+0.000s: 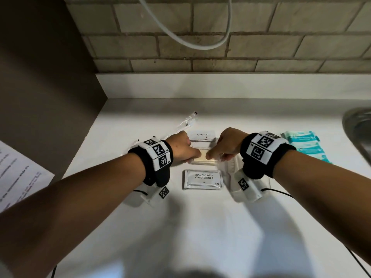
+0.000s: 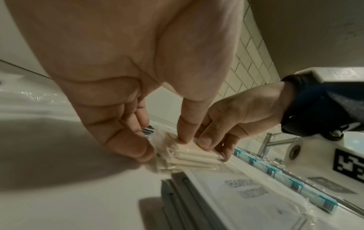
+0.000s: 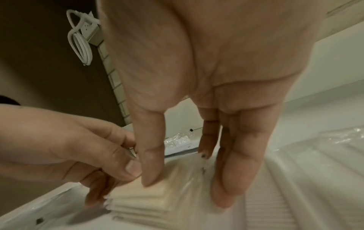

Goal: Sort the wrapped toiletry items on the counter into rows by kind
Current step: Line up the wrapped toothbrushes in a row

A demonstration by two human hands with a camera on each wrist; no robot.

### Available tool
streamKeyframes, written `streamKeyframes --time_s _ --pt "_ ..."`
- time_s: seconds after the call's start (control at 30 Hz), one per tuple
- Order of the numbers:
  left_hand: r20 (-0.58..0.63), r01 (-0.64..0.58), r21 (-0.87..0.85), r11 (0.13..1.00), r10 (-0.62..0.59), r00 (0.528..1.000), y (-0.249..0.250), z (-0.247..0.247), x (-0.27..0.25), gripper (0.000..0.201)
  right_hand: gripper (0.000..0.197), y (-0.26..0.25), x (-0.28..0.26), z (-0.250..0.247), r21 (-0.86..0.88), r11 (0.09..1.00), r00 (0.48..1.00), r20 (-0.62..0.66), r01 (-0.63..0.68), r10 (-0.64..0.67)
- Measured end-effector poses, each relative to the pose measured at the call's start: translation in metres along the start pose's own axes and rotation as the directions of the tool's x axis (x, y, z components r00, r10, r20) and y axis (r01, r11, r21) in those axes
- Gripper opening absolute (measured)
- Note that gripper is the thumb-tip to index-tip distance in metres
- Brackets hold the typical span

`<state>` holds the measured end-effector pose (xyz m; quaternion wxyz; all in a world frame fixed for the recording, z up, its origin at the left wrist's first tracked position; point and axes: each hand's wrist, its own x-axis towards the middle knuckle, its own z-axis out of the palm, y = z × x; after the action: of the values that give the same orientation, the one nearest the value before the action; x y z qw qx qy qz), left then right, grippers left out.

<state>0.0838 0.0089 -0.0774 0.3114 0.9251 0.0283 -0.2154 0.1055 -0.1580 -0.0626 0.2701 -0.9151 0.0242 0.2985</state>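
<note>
A stack of cream soap bars (image 1: 203,159) in clear wrap lies mid-counter, also seen in the left wrist view as soap bars (image 2: 197,160) and in the right wrist view as soap bars (image 3: 141,205). My left hand (image 1: 191,155) pinches its left end, thumb on top and fingers (image 2: 135,149) down the side. My right hand (image 1: 215,155) pinches the right end the same way, thumb (image 3: 151,171) on top. Behind the stack lies a toothpaste packet (image 1: 201,135). In front sits a pile of shampoo sachets (image 1: 201,179).
Wrapped toothbrushes (image 1: 186,122) lie at the back left. Teal packets (image 1: 305,144) sit in a row on the right, near a steel sink (image 1: 359,127). A wrapped white comb (image 1: 230,166) lies under my right wrist. A printed sheet (image 1: 18,173) hangs at the left.
</note>
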Motion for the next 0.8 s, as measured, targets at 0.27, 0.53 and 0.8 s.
streamKeyframes --time_s 0.27,0.53,0.8 --pt "-0.025 -0.011 0.057 0.998 0.013 1.0 -0.002 -0.008 -0.009 0.033 0.033 -0.006 -0.013 -0.003 -0.144 0.99 0.995 -0.096 -0.009 -0.005" --pt "-0.186 -0.054 -0.074 0.996 0.039 0.982 -0.035 -0.067 -0.032 0.041 0.047 -0.045 -0.033 -0.016 -0.201 0.959 0.954 -0.183 0.2 -0.237" --pt "-0.256 0.081 0.135 0.988 -0.044 0.966 -0.113 -0.099 -0.061 0.04 0.037 -0.128 0.001 0.037 -0.189 0.932 0.944 -0.059 0.309 -0.325"
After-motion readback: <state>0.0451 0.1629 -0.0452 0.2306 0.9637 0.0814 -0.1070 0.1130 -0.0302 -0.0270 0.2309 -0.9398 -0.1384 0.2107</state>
